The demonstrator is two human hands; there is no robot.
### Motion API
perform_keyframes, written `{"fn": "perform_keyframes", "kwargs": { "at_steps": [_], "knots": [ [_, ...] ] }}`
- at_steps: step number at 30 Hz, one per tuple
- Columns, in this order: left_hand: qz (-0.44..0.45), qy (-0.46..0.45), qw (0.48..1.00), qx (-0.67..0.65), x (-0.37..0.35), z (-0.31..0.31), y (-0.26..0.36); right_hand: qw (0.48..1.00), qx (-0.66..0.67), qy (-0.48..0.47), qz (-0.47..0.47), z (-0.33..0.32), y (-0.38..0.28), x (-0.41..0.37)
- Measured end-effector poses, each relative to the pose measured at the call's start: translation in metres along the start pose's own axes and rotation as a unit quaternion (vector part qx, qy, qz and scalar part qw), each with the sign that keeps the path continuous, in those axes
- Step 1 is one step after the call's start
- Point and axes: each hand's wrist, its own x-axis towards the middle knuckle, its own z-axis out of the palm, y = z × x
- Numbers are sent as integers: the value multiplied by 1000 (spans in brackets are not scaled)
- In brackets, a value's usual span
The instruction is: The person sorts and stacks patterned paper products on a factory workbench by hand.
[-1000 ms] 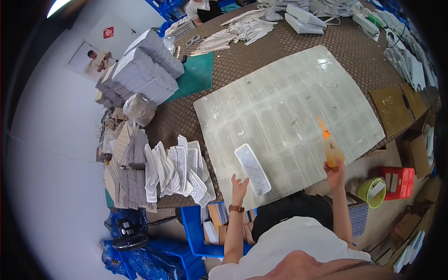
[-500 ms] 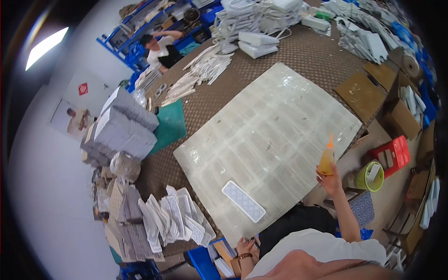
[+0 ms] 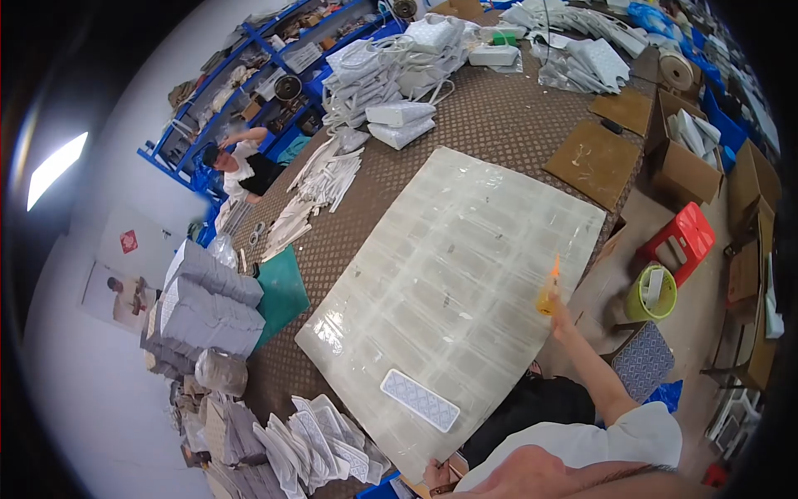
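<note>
In my right hand point(image 3: 562, 319) is a squeeze bottle point(image 3: 546, 301) of yellowish liquid with an orange pointed nozzle. The fingers wrap round it, and it stands nearly upright over the right edge of a pale, glossy sheet point(image 3: 432, 266). Low in the view, my left hand point(image 3: 436, 474) is at the sheet's near corner; its fingers are too small and partly hidden to show whether they grip anything. A white oblong panel with a blue-grey pattern point(image 3: 421, 400) lies flat on the sheet, up from my left hand.
Patterned pieces point(image 3: 320, 441) and stacked grey-white blocks point(image 3: 208, 303) line the left side. White bundles point(image 3: 399, 71) and cut strips point(image 3: 320, 183) lie at the back. A co-worker point(image 3: 241, 166) sits at far left. A red stool point(image 3: 683, 241) and yellow-green bin point(image 3: 651, 293) stand right.
The whole view has shifted as my head turned. My right hand, still around the bottle, has moved left, closer to the sheet. The panel keeps its place on the sheet.
</note>
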Motion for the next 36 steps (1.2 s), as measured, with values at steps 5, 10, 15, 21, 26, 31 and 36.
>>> {"fn": "perform_keyframes", "kwargs": {
  "at_steps": [5,10,15,21,26,31,36],
  "knots": [
    [36,-19,989,140,13,7,28,983,-93,157,-17,30,5,-7],
    [75,-41,952,295,27,29,53,954,-194,224,-32,3,5,-14],
    [102,-51,891,439,26,34,69,999,9,28,20,-13,-28,-53],
    [138,-73,798,582,39,52,88,1000,-15,-7,-15,-29,-29,-82],
    [176,-90,718,668,59,81,99,999,4,-38,21,-46,5,-87],
    [204,-82,636,740,64,77,97,999,-21,5,42,-54,-12,-96],
    [213,-37,573,791,48,57,76,996,84,-12,35,-89,-45,-73]
  ]
}}
